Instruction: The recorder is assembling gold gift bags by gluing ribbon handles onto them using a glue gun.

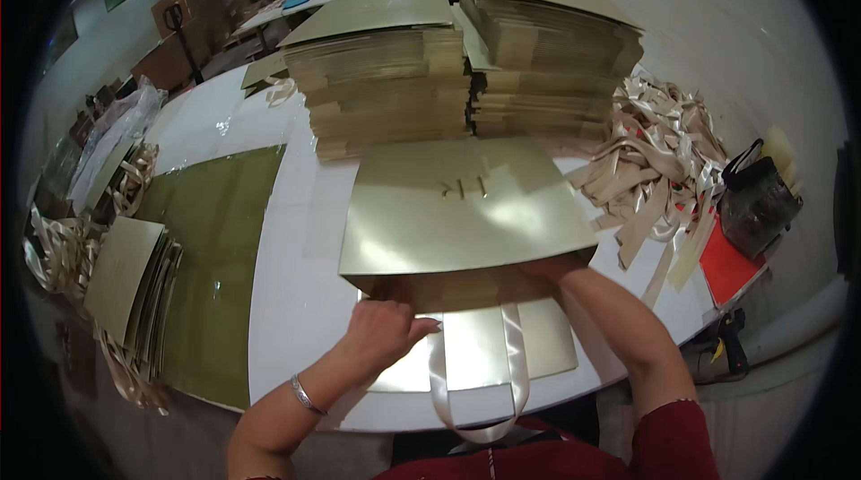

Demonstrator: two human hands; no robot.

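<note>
A shiny gold paper bag [466, 211] lies in front of me, its mouth toward me and partly opened. At the left of the mouth, my left hand [384, 332] grips the edge, fingers curled into the opening and thumb pointing right. My right hand [558, 268] reaches into the right end of the mouth, its fingers hidden by the bag's upper panel. Below the mouth lies another flat gold bag [552, 345]. A cream satin ribbon handle [438, 381] loops from it over the table's near edge.
Two tall stacks of flat gold bags [386, 77] stand behind on the white table [296, 238]. To the right are a ribbon heap [664, 157], a black container [760, 198] and a red sheet [728, 260]. Finished-looking bags with ribbons [130, 283] stand left on an olive sheet [215, 256].
</note>
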